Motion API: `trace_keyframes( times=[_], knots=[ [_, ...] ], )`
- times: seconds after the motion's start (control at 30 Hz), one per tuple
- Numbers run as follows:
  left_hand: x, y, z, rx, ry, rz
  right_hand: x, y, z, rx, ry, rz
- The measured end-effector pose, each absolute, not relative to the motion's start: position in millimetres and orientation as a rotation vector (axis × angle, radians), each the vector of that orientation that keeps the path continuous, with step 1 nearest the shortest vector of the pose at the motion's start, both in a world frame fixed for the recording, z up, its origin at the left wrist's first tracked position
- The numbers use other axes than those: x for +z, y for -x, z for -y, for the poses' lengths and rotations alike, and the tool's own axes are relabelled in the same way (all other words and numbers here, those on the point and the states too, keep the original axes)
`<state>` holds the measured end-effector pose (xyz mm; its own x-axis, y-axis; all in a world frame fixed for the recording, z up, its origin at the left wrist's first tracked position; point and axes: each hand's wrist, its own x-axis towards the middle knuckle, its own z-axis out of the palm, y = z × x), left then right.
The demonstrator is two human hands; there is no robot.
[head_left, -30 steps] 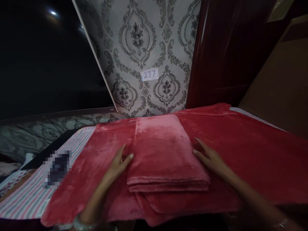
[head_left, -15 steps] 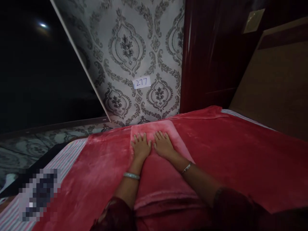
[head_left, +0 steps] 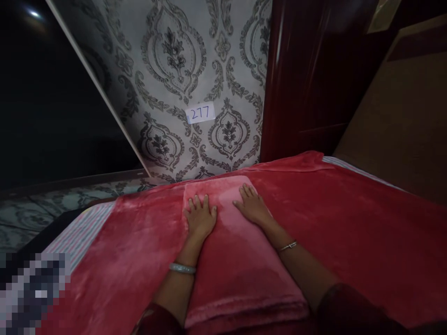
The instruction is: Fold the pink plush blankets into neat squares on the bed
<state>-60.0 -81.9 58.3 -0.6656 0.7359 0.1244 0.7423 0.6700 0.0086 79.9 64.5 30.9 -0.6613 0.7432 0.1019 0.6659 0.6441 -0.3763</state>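
Note:
A plush red blanket (head_left: pixel 240 260) lies folded into a long, layered strip, its near end showing stacked folds. My left hand (head_left: pixel 200 217) rests palm down on the strip's far left part, fingers spread. Across from it, my right hand (head_left: pixel 253 204) lies flat near the far right edge, fingers stretched out. Neither hand grips anything. Between them the pile shows lighter pink patches. The strip lies on a wider spread of red plush fabric (head_left: pixel 342 237) that reaches out on both sides.
Striped cloth (head_left: pixel 87 228) shows from under the red fabric at the left. Behind stands a patterned wall with a paper label (head_left: pixel 200 112) reading 277. A dark screen (head_left: pixel 63 102) is at the left; a dark red panel (head_left: pixel 307 83) and brown board (head_left: pixel 401 116) are at the right.
My hands have moved apart: the right has slid right to the strip's edge, the left slightly left and nearer. The camera view has shifted a little, and more of the strip's near end shows.

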Motion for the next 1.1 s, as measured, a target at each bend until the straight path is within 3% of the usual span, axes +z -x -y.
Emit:
trace_keyframes(
  times=[0.27, 0.43, 0.63, 0.9, 1.1],
  knots=[
    [59, 59, 84, -0.145, 1.231, 2.776, 19, -93, -89, 0.621, 1.277, 2.544],
    [72, 64, 87, -0.226, 1.247, 2.882, 54, -88, -86, 0.548, 1.326, 2.553],
    [113, 82, 65, -0.303, 1.266, 2.798, 105, -32, -49, 0.301, 0.845, 2.757],
    [64, 93, 47, -0.243, 1.188, 2.775, 57, 9, -33, 0.312, 0.731, 2.794],
    [60, 95, 46, -0.233, 1.193, 2.790, 46, -20, -88, 0.360, 1.131, 2.718]
  ],
)
